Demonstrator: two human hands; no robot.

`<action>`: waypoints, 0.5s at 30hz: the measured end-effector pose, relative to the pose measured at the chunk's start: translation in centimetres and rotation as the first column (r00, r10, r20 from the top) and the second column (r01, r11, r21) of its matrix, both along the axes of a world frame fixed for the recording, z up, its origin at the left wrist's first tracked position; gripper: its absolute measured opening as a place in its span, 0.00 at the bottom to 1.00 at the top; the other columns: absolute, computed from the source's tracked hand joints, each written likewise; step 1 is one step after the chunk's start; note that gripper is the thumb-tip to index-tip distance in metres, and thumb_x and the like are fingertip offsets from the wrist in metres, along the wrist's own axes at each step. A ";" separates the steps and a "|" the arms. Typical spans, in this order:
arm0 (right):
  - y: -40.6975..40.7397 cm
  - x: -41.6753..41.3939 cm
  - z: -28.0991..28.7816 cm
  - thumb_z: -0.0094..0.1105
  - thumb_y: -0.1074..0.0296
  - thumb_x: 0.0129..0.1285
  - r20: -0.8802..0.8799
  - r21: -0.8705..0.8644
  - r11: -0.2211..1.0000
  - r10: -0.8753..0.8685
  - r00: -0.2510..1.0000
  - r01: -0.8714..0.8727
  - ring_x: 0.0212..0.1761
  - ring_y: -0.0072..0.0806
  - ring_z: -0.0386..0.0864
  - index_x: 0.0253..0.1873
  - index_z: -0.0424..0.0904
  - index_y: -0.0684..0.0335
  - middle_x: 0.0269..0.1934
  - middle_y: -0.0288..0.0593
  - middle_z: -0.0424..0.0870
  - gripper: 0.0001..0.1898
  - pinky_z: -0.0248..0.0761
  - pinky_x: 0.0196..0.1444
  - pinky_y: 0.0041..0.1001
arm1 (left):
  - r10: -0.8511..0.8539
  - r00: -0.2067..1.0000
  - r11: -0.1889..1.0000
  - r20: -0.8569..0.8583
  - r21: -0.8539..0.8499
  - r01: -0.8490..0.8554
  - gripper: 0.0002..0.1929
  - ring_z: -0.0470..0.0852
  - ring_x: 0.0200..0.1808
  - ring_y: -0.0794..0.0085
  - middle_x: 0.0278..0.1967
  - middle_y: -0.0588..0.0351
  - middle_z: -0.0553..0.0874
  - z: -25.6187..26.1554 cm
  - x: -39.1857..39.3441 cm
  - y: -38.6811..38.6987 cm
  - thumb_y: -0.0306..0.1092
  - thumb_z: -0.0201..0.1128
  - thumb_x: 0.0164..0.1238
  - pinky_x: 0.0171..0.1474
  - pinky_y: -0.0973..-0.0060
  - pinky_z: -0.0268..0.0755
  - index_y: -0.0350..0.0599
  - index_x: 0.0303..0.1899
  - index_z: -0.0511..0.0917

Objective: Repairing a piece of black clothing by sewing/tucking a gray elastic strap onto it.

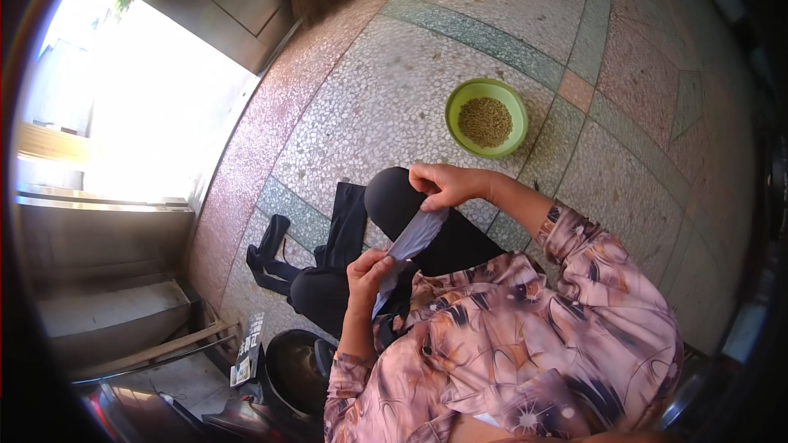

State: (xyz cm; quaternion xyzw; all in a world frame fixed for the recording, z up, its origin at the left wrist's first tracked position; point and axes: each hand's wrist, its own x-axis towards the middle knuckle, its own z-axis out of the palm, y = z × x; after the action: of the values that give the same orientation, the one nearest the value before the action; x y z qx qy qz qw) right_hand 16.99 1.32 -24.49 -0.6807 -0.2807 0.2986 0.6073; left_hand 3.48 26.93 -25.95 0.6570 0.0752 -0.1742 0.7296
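Observation:
A strip of pale, crinkled material, cloth or thin plastic (415, 238), stretches between my two hands above my lap. My left hand (367, 271) pinches its lower part between thumb and fingers. At the upper end, beside my black-clad right knee (389, 200), my right hand (444, 184) grips it with curled fingers. The strip's lower tail hangs past my left hand towards my lap. Beyond my knees, a green bowl (452, 129) stands on the floor with many small tan beans or grains (485, 122) in it.
Patterned terrazzo floor (369, 104) spreads ahead. Black cloth or footwear (269, 252) shows left of my knees. A dark round pan or basin (289, 369) is near my left elbow, beside a box bearing writing (249, 349). A bright doorway (154, 98) opens at the left.

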 end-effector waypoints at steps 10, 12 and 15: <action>-0.5 0.1 -3.3 0.61 0.72 0.48 -0.049 0.024 0.999 -0.032 0.998 0.033 0.30 0.17 0.63 0.32 0.65 0.59 0.27 0.30 0.65 0.12 0.61 0.33 0.22 | -0.009 0.998 1.000 0.066 0.025 0.007 0.04 0.74 0.33 0.81 0.29 0.62 0.80 0.3 -0.7 0.9 0.25 0.65 0.58 0.39 0.83 0.64 0.33 0.31 0.81; -0.8 -0.1 -4.9 0.62 0.71 0.47 -0.129 0.058 0.997 -0.036 0.991 0.044 0.30 0.18 0.64 0.31 0.66 0.60 0.26 0.30 0.66 0.11 0.61 0.33 0.21 | -0.009 0.996 0.999 0.087 0.038 0.006 0.04 0.74 0.33 0.81 0.29 0.62 0.79 0.2 -0.8 0.9 0.25 0.64 0.58 0.39 0.83 0.64 0.33 0.31 0.81; -0.8 -0.4 -6.9 0.60 0.71 0.48 -0.268 0.159 0.980 -0.073 0.961 0.119 0.29 0.18 0.64 0.29 0.66 0.60 0.26 0.30 0.66 0.10 0.61 0.32 0.21 | -0.009 0.995 0.999 0.098 0.050 0.004 0.04 0.74 0.33 0.81 0.28 0.62 0.79 0.2 -0.8 0.8 0.25 0.64 0.57 0.38 0.83 0.63 0.33 0.31 0.81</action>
State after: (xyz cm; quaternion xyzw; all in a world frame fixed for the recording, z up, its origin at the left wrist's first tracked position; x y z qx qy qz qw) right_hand 16.57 0.54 -31.37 -0.5930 -0.1899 0.3299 0.7095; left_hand 2.63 27.71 -25.76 0.6828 0.0414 -0.1420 0.7154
